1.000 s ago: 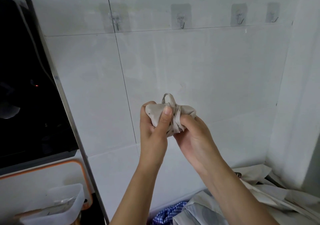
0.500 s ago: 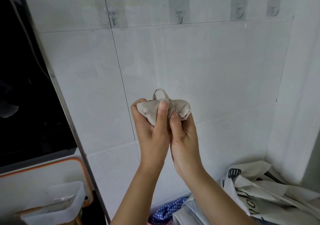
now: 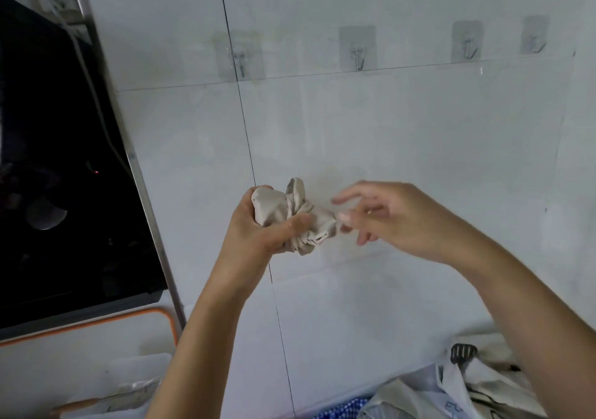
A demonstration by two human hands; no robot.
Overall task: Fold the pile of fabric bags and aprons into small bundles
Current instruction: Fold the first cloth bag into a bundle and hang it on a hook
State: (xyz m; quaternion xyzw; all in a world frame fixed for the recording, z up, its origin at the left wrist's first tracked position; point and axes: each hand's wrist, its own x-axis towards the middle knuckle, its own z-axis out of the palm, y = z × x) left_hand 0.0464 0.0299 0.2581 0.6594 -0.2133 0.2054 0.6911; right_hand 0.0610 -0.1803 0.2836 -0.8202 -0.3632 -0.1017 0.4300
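The person holds a small beige fabric bundle [image 3: 274, 207] up in the air in front of the tiled wall [image 3: 403, 134], well above the worktop. The left hand [image 3: 254, 234] grips it. Its fingers curl round the far left side of the wad, and the thumb lies pressed across the near face, pinning the gathered folds in the middle. A short loop of fabric sticks up from the top of the bundle, just above the thumb, and a crumpled end pokes out below and to the right of it.

The right hand [image 3: 400, 218] is to the right of the bundle with its fingers spread and loosely bent, gripping nothing. Its fingertips [image 3: 345, 216] are blurred and sit right at the bundle's right end; I cannot tell whether they touch the cloth or are just clear of it.

Low at the near right lies the pile of fabric bags [image 3: 419, 396], pale and rumpled, with a blue checked cloth [image 3: 342, 408] at its left edge. A row of metal hooks [image 3: 358, 59] runs along the wall higher up. At the left stands a black appliance [image 3: 64, 176], and below it a clear plastic container [image 3: 138, 373].
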